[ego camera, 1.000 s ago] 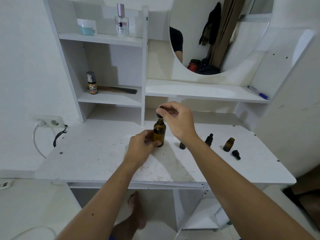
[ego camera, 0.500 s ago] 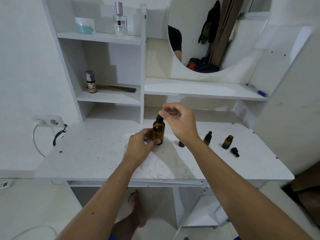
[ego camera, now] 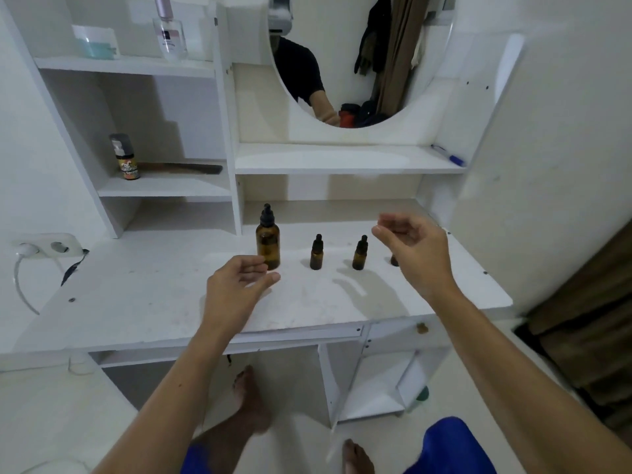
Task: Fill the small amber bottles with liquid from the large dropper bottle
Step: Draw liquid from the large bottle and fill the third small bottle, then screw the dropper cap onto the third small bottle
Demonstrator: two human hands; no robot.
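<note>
The large amber dropper bottle (ego camera: 268,241) stands upright on the white desk (ego camera: 143,302), its black dropper cap on. To its right stand two small amber bottles (ego camera: 316,254) (ego camera: 359,255), both capped. A third small bottle (ego camera: 394,261) is mostly hidden behind my right hand. My left hand (ego camera: 236,292) hovers just in front of the large bottle, fingers apart, holding nothing. My right hand (ego camera: 415,251) floats above the desk at the right, fingers loosely curled and empty.
A shelf unit at the back left holds a small labelled bottle (ego camera: 126,158), a comb (ego camera: 184,168), a perfume bottle (ego camera: 170,32) and a jar (ego camera: 96,42). A round mirror (ego camera: 359,56) hangs above a shelf with a blue pen (ego camera: 448,155). A wall socket (ego camera: 51,246) sits at left.
Both hands have let go of the large bottle, which now stands capped. My right hand has moved to the right. The view has shifted, and the small bottles now stand capped in a row.
</note>
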